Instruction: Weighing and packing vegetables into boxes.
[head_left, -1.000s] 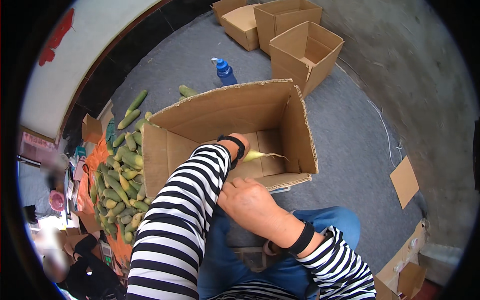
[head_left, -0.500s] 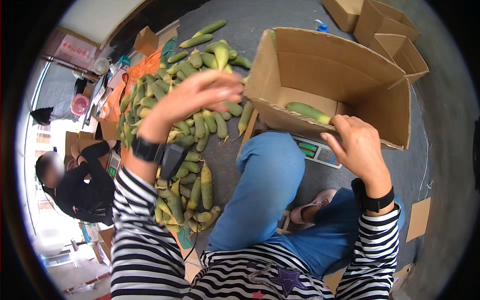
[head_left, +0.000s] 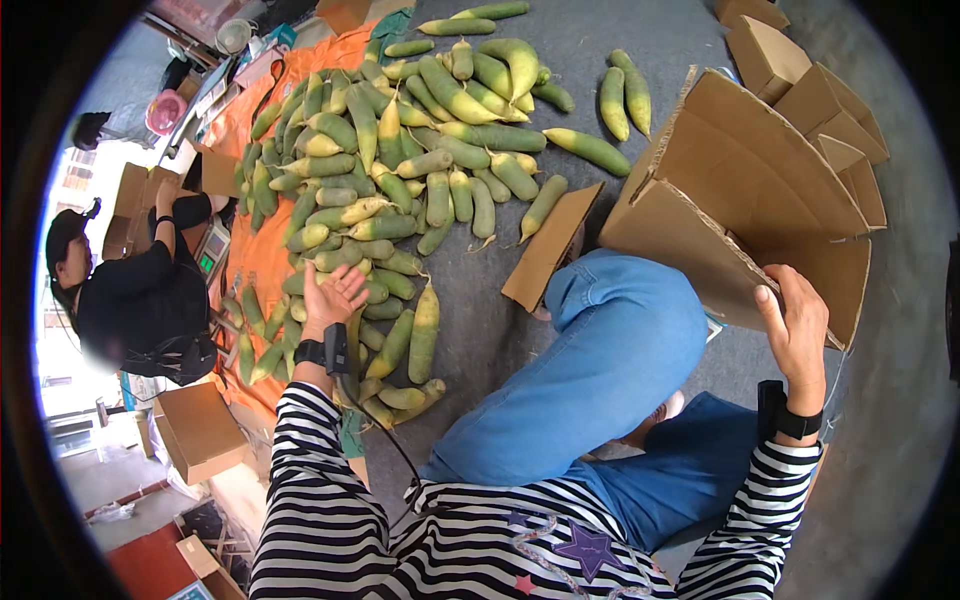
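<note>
My left hand (head_left: 333,298) is palm up with its fingers spread, over the near side of a pile of green radishes (head_left: 390,190). It holds nothing; whether it touches a radish beneath is hard to tell. At the right, my right hand (head_left: 800,330) grips the near rim of an open cardboard box (head_left: 690,240), fingers over the edge and thumb outside. The near wall hides the bottom of the box. A single radish (head_left: 588,151) lies between the pile and the box, and two more radishes (head_left: 613,103) lie beyond it.
The pile spreads over an orange sheet (head_left: 250,340) on the grey floor. A cardboard piece (head_left: 553,246) stands by my knee. Several empty boxes (head_left: 825,105) are at the far right. On the left sit a co-worker in black (head_left: 140,300) and another box (head_left: 200,430).
My left hand has moved back from beside the box to the pile and turned palm up. The view has swung left. The radish seen inside the box is now hidden.
</note>
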